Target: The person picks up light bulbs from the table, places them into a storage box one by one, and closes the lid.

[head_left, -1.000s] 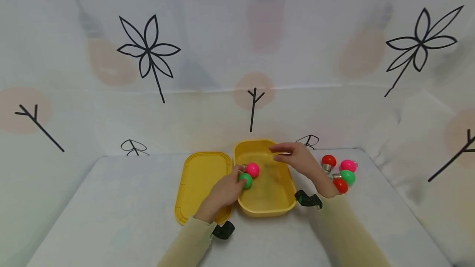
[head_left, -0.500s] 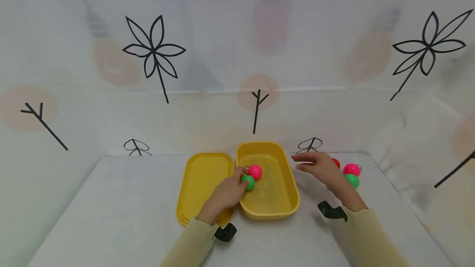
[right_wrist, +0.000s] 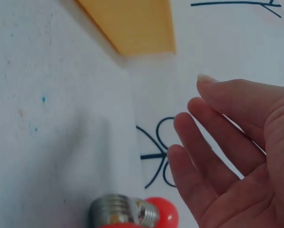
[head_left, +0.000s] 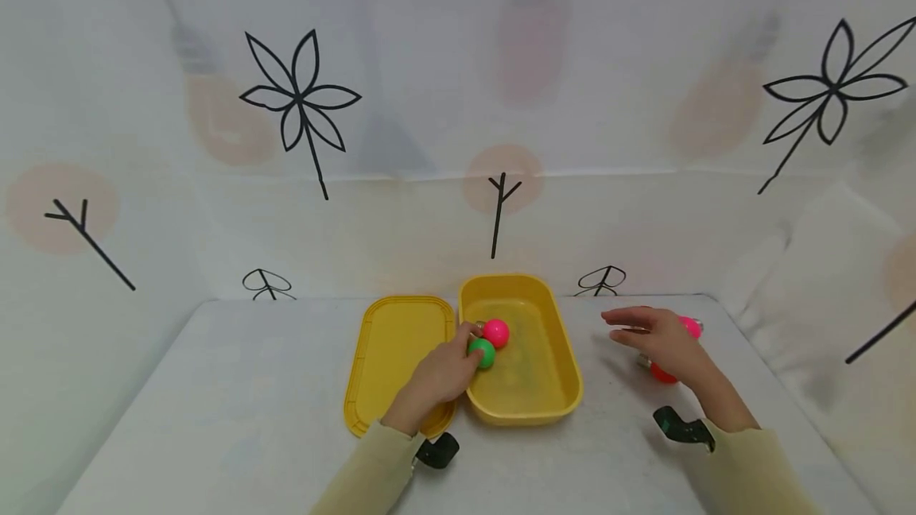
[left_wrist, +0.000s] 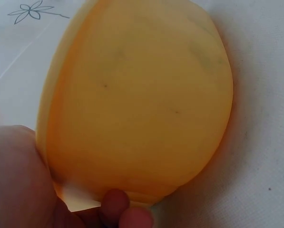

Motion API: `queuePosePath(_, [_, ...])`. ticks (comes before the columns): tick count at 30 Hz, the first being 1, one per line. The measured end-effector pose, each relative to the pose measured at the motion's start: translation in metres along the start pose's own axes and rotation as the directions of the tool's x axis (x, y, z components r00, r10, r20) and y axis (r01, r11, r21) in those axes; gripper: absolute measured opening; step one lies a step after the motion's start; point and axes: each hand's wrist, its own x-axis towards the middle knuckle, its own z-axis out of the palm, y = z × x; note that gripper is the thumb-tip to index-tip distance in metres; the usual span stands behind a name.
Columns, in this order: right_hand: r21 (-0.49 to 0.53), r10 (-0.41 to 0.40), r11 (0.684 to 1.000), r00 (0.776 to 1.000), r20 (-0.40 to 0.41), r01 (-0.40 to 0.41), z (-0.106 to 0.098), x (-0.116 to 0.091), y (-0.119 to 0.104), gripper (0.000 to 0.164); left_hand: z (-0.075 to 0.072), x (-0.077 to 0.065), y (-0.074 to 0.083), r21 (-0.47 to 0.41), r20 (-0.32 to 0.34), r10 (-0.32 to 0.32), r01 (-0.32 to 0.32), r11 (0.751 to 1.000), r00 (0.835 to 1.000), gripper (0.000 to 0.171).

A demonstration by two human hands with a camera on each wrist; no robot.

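A yellow plastic box [head_left: 529, 384] stands in the middle of the table with a green bulb [head_left: 483, 354] and a pink bulb [head_left: 496, 332] inside, near its left wall. My left hand [head_left: 444, 368] grips that left wall; in the left wrist view its fingertips [left_wrist: 114, 205] curl against the outside of the box. My right hand [head_left: 669, 342] hovers to the right of the box, fingers relaxed and apart, holding nothing. Below and behind it lie a red bulb [head_left: 663, 374] and another pink bulb [head_left: 692, 327]. The right wrist view shows bulbs with metal screw bases [right_wrist: 112, 209] under the palm.
A flat yellow lid [head_left: 397, 348] lies left of the box, partly under my left forearm. The table [head_left: 236, 404] has a white cloth on it. A patterned cloth wall [head_left: 401, 237] rises behind and at both sides.
My right hand has moved right, from over the box to over the loose bulbs, and now covers some of them. The left hand keeps its hold on the box.
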Motion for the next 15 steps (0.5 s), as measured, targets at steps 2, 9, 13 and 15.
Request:
queuePosePath(2, [-0.02, 0.009, 1.0, 1.0, -0.007, -0.009, -0.003, -0.003, 0.003, 0.039, 0.0, 0.0, -0.001, 0.001, -0.004, 0.001, -0.001, 1.0, 1.0, 0.034])
queuePosePath(9, [-0.047, 0.048, 0.998, 0.998, -0.03, -0.049, -0.008, -0.014, 0.006, 0.041, 0.001, 0.002, -0.002, 0.003, -0.008, 0.006, -0.006, 1.0, 1.0, 0.035])
queuePosePath(13, [-0.075, 0.032, 0.997, 0.999, -0.042, -0.035, -0.011, -0.019, 0.011, 0.04, 0.002, 0.002, -0.003, 0.005, -0.009, 0.005, -0.005, 1.0, 1.0, 0.034])
queuePosePath(15, [-0.096, 0.034, 0.995, 0.998, -0.051, -0.038, -0.013, -0.023, 0.014, 0.041, 0.002, 0.002, -0.002, 0.006, -0.007, 0.002, -0.002, 1.0, 1.0, 0.034])
